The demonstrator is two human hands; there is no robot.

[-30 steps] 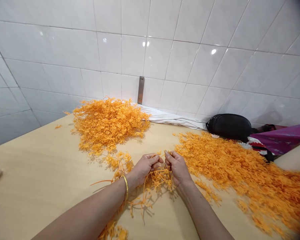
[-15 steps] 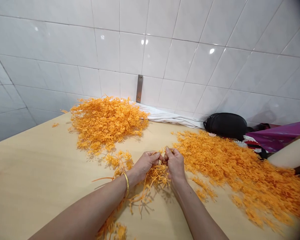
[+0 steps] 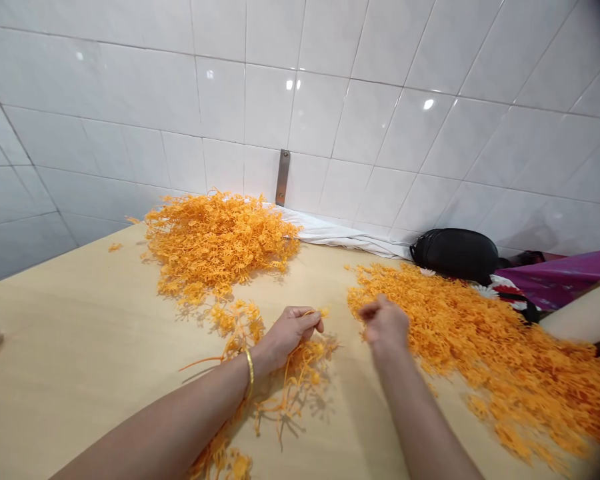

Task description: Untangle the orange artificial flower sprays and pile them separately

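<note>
My left hand (image 3: 293, 333), with a gold bangle (image 3: 250, 375) on its wrist, pinches an orange plastic flower stem (image 3: 307, 363) whose thin branches hang below the fingers. A small yellow-orange tip pokes out past the thumb. My right hand (image 3: 386, 325) is apart from it, at the near left edge of a wide heap of loose orange flower pieces (image 3: 460, 333). Motion blurs its fingers, so I cannot make out whether they hold anything. Further orange sprigs (image 3: 237, 323) lie beside my left wrist, and more show under the left forearm.
A tall pile of orange sprigs (image 3: 220, 240) stands at the back left of the wooden table (image 3: 80, 347). Along the tiled wall lie a white cloth (image 3: 340, 233) and a black case (image 3: 455, 253). Purple fabric (image 3: 565, 277) and a cream-coloured object (image 3: 583, 313) are at the right.
My right hand has left the left hand's fingertips and moved right to the edge of the loose heap. My left hand keeps its pinch on the stem in nearly the same place.
</note>
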